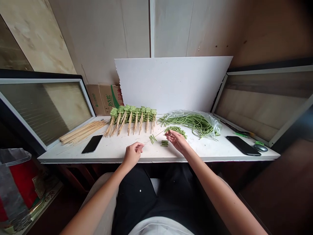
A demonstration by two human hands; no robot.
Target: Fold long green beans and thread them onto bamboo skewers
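My left hand (132, 154) is closed in a pinch above the front of the white table. A thin bamboo skewer (159, 133) runs from its fingertips toward my right hand. A few cut green bean pieces (153, 139) sit across that skewer, side by side. My right hand (176, 140) has thumb and fingers drawn together near the skewer's far end; whatever they pinch is too small to make out. Just behind it lies a heap of cut bean pieces (179, 130). Below the fingers, a small row of bean pieces (164, 143) rests on the table.
Stacked bean skewers (133, 114) stand at the back, sticks facing me. Loose bamboo skewers (83, 131) and a phone (92, 144) lie left. Long beans (195, 124) in a clear bag, another phone (242, 145) and a mouse (260, 148) lie right. A white board (173, 83) stands behind.
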